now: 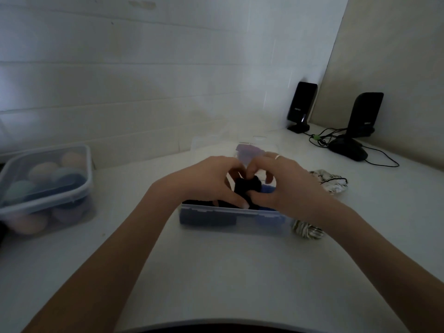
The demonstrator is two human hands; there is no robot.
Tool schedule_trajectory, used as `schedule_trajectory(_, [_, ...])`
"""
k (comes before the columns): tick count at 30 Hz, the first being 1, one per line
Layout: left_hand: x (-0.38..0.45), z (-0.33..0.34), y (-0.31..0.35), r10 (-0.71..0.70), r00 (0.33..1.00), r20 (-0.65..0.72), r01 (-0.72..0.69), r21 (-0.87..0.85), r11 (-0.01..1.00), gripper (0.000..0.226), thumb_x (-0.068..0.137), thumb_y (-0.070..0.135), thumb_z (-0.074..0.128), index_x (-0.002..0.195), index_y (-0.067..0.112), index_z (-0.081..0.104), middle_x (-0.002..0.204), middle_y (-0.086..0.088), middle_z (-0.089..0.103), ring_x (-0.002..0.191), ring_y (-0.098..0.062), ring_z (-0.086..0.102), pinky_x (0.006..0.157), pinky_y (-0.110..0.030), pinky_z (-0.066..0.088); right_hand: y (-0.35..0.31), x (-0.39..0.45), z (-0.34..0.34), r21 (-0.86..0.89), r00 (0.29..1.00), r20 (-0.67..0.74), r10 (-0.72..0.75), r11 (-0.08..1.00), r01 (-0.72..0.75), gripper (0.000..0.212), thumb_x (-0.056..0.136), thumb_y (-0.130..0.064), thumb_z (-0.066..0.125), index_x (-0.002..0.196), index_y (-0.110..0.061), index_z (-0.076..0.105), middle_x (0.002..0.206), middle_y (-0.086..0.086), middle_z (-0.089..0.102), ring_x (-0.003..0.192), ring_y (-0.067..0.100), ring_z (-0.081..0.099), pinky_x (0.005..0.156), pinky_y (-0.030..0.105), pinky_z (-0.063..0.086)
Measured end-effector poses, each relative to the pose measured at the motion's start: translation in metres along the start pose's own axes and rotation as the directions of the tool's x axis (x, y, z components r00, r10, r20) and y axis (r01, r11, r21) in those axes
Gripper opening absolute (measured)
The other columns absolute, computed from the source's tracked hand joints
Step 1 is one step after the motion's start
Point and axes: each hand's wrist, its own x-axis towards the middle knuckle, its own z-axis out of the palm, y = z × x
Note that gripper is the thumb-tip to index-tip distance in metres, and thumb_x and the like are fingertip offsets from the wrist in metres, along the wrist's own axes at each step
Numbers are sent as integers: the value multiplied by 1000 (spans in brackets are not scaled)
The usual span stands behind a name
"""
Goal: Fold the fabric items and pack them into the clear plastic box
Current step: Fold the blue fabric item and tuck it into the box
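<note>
Black fabric (pixel 247 186), a small bunched piece, sat pinched between both hands directly above the clear plastic box (pixel 240 224), which stood on the white table (pixel 216 272). The left hand (pixel 211 181) had its fingers curled in over the top of the bundle and its thumb stretched along the underside, the thumbnail showing just above the box's near rim. The right hand (pixel 286 183) met it from the other side, fingers bent tightly onto the same dark piece, a pale ring (pixel 277 157) on one finger. Neither hand was spread; both were closed down on the cloth, knuckles nearly touching each other. Both forearms reached forward from the near edge of the table and converged over the box, wrists raised slightly above its rim.

Inside the box, dark fabric lay toward its left end and a blue piece (pixel 266 189) toward its right end, just under the right hand. A striped black-and-white fabric item (pixel 308 231) lay against the box's right end, and another striped piece (pixel 332 182) lay a little beyond that, behind the right wrist. A purple item (pixel 247 151) showed blurred just behind the box, past the fingers. Well to the left of the box stood a lidded clear container (pixel 45 183) full of coloured rounded items. Far behind and to the right of the box stood two black speakers (pixel 302 105) with trailing cables.
</note>
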Motion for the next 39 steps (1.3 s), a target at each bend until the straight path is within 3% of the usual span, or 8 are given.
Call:
schedule_trajectory(7, [4,10,-2,99,980,-171,-77,131,988,46,59,24,85,65,33,40,74,16,51,64,-3,50,54,-15,42,5,0,2,295,998,41,55,953,-65,45,67,-11,79,92,-29,47,86,-10,62,69,7,59,59,12,48])
schedule_trajectory(12, [6,18,-5,183,975,-126,-144,269,952,24,69,23,76,84,22,58,82,5,62,71,-12,55,65,-24,47,4,-1,2,283,985,168,46,955,-93,31,64,-6,80,84,-18,60,79,-9,60,65,-1,59,64,15,53])
schedule_trajectory(15, [5,14,-5,158,986,-50,-140,264,954,23,69,10,72,84,18,56,82,7,57,72,-10,51,62,-11,41,7,0,-4,177,971,240,16,982,-60,25,66,-8,79,83,-18,64,78,-11,61,67,0,58,64,11,49])
schedule_trajectory(21, [-1,2,-2,120,990,75,-135,262,956,28,81,-1,57,80,21,74,76,14,62,77,-4,55,76,-17,45,2,3,-8,55,913,403,-71,997,53,10,71,-21,77,81,-21,77,71,-12,60,66,10,57,61,15,42])
schedule_trajectory(25, [-3,1,4,147,989,29,-150,224,963,30,77,0,56,76,25,73,82,6,66,77,-13,56,75,-26,47,6,7,-24,103,905,423,-39,995,-5,15,78,-22,71,90,-30,76,73,-23,65,66,-8,58,63,4,40])
schedule_trajectory(29, [-6,-6,2,140,990,2,-138,162,977,19,77,9,63,74,27,65,86,11,53,75,-10,52,68,-23,45,17,4,-43,-38,973,217,83,996,-77,18,69,-34,76,88,-35,74,66,-30,60,67,-6,59,58,11,41])
schedule_trajectory(34, [-7,-6,2,104,994,45,-109,117,987,15,76,22,69,81,35,66,84,19,57,70,-5,57,59,-9,42,16,0,-29,-419,937,321,139,908,9,34,69,-55,69,101,-45,66,64,-31,40,71,-4,37,74,31,22])
schedule_trajectory(39, [-3,0,2,61,996,65,-67,97,993,15,71,48,70,81,37,71,84,19,66,72,-4,60,63,-17,47,13,4,-24,-449,889,419,184,893,26,37,76,-51,64,111,-41,64,102,-22,65,92,7,50,78,32,23])
